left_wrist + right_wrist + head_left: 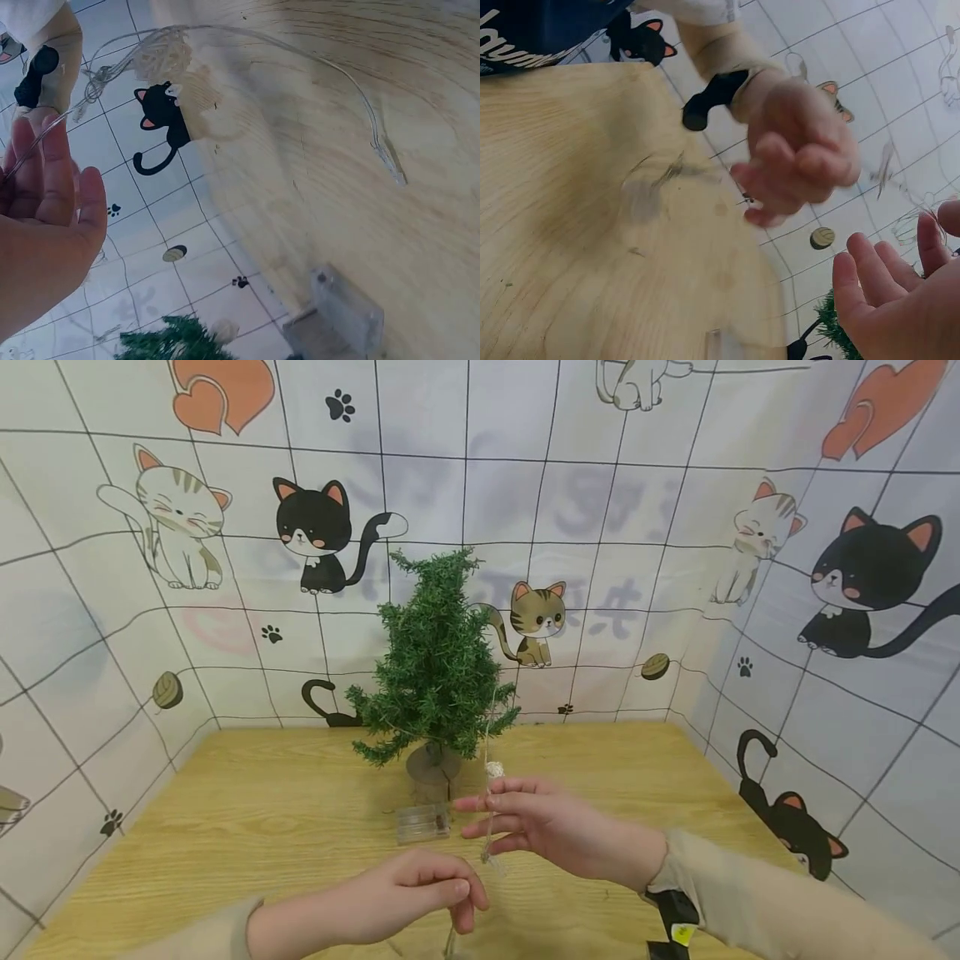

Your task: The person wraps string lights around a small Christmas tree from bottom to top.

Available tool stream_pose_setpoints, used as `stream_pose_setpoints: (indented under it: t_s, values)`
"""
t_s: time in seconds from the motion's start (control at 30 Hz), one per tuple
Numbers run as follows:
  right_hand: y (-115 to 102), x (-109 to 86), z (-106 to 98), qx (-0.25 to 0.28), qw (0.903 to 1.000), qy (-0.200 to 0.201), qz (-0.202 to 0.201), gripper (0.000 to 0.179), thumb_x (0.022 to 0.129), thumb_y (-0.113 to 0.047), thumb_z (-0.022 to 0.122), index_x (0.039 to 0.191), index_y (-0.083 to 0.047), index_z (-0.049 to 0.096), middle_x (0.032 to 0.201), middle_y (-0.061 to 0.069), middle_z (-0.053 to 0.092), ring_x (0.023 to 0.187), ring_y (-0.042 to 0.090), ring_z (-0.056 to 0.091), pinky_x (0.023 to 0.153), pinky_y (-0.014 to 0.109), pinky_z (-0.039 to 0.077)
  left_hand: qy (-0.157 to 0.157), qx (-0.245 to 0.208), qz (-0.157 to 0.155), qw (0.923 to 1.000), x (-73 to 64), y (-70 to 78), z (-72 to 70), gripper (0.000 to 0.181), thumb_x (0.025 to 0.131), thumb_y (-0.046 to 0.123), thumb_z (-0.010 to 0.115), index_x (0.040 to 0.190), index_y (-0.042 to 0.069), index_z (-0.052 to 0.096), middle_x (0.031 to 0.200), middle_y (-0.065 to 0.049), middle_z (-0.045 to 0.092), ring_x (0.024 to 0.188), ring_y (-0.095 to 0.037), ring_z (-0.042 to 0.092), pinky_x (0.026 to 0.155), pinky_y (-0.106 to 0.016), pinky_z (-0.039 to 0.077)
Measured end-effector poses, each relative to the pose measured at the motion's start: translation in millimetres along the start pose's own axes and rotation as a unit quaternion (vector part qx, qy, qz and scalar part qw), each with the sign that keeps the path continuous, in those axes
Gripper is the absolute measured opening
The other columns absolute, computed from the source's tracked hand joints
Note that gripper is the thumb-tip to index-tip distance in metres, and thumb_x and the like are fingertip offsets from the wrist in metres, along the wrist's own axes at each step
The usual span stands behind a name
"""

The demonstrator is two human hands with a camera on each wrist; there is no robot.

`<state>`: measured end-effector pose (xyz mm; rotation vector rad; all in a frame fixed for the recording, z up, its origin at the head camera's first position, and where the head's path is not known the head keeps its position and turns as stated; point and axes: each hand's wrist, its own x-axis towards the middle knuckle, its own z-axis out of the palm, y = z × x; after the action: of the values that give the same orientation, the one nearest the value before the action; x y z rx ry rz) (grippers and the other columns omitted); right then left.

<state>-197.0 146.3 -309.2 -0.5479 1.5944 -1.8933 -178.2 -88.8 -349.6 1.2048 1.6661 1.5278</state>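
A string of lights (494,769), a thin clear wire with a pale woven ball, hangs around my right hand (555,827). That hand pinches the wire between thumb and finger, the others spread loosely. Lower and to the left, my left hand (397,893) holds the string in bent fingers; a length of wire dangles under it. In the left wrist view the string's wire (255,36) has a tangled knot near the fingers (54,172) and arcs to a thin tip on the right. The exact pinch points are partly hidden.
A small green artificial tree (435,668) stands on a round grey base (433,763) at the back of the wooden table (285,810). Before it lies a clear plastic box (422,823). A cat-print cloth (465,485) surrounds the table's back and sides.
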Motion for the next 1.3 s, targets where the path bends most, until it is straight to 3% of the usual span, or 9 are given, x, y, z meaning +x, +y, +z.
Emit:
stream_pose_setpoints:
  t_s: [0.3,0.43,0.5,0.6,0.8,0.9,0.97,1.2,1.3]
  values:
    - [-2,17.7,-4,-0.122,0.9881,-0.09,0.027,0.034,0.103,-0.027,0.045,0.112,0.001,0.063,0.119,0.011,0.065,0.1,0.023,0.067,0.089,0.042,0.049,0.024,0.049,-0.037,0.9978,-35.2,37.0,-2.6,0.029,0.106,0.014,0.039,0.114,0.006,0.065,0.091,-0.009,0.066,0.091,-0.011,0.061,0.086,-0.031,0.049]
    - [-19,23.3,-12,-0.233,0.9695,-0.074,-0.003,0.037,0.103,-0.025,0.046,0.103,0.008,0.063,0.1,0.014,0.07,0.089,0.028,0.069,0.078,0.041,0.054,0.038,0.079,-0.033,0.9956,-45.2,47.5,-6.4,0.028,0.106,0.013,0.038,0.114,0.009,0.065,0.09,-0.003,0.066,0.089,-0.012,0.061,0.084,-0.031,0.049]
    - [-28,27.5,-17,-0.311,0.9487,-0.031,-0.046,0.03,0.101,-0.022,0.052,0.095,0.004,0.065,0.091,0.012,0.069,0.08,0.027,0.068,0.069,0.038,0.055,0.048,0.103,-0.028,0.9931,-49.6,50.8,-8.4,0.028,0.106,0.013,0.038,0.113,0.012,0.065,0.087,0.0,0.065,0.089,-0.012,0.061,0.083,-0.03,0.048]
    - [-35,36.2,-26,-0.461,0.8743,0.048,-0.144,0.014,0.096,-0.018,0.062,0.096,-0.004,0.064,0.092,0.007,0.066,0.072,0.019,0.063,0.059,0.031,0.051,0.058,0.117,-0.024,0.9912,-54.9,54.7,-10.2,0.027,0.106,0.012,0.038,0.112,0.012,0.065,0.082,0.0,0.062,0.087,-0.012,0.061,0.079,-0.03,0.048]
    - [-33,60.9,-45,-0.691,0.6365,0.162,-0.303,0.042,0.086,-0.014,0.074,0.126,-0.009,0.061,0.114,0.007,0.059,0.077,0.013,0.054,0.063,0.03,0.044,0.073,0.133,-0.017,0.9884,-61.6,62.5,-11.8,0.027,0.105,0.01,0.04,0.112,0.012,0.066,0.075,-0.001,0.057,0.076,-0.011,0.062,0.075,-0.031,0.051]
    - [-30,69.5,-54,-0.724,0.5799,0.177,-0.329,0.039,0.085,-0.012,0.074,0.123,-0.011,0.065,0.118,0.01,0.059,0.077,0.017,0.057,0.06,0.032,0.043,0.074,0.142,-0.015,0.9869,-61.6,65.5,-12.5,0.027,0.105,0.01,0.04,0.111,0.014,0.066,0.074,0.001,0.056,0.075,-0.01,0.062,0.075,-0.031,0.052]
    - [-28,73.4,-59,-0.731,0.567,0.18,-0.333,0.03,0.086,-0.014,0.074,0.115,-0.012,0.069,0.116,0.009,0.06,0.079,0.018,0.059,0.06,0.032,0.045,0.074,0.145,-0.013,0.9865,-61.4,66.8,-12.4,0.027,0.105,0.01,0.04,0.111,0.014,0.066,0.074,0.001,0.056,0.075,-0.01,0.062,0.075,-0.031,0.051]
    - [-16,80.1,-66,-0.726,0.5869,0.152,-0.325,0.021,0.086,-0.012,0.073,0.107,-0.008,0.071,0.105,0.004,0.066,0.093,0.02,0.063,0.081,0.035,0.051,0.077,0.153,0.0,0.9851,-60.6,67.6,-11.5,0.028,0.105,0.007,0.04,0.111,0.013,0.066,0.073,-0.001,0.056,0.075,-0.01,0.061,0.074,-0.03,0.051]
    - [-9,81.4,-66,-0.731,0.5841,0.155,-0.316,0.025,0.087,-0.016,0.074,0.11,-0.009,0.07,0.108,0.004,0.066,0.097,0.021,0.063,0.084,0.036,0.051,0.077,0.156,-0.002,0.9848,-59.8,67.6,-11.3,0.027,0.105,0.008,0.04,0.111,0.013,0.066,0.072,-0.001,0.056,0.074,-0.009,0.061,0.073,-0.03,0.051]
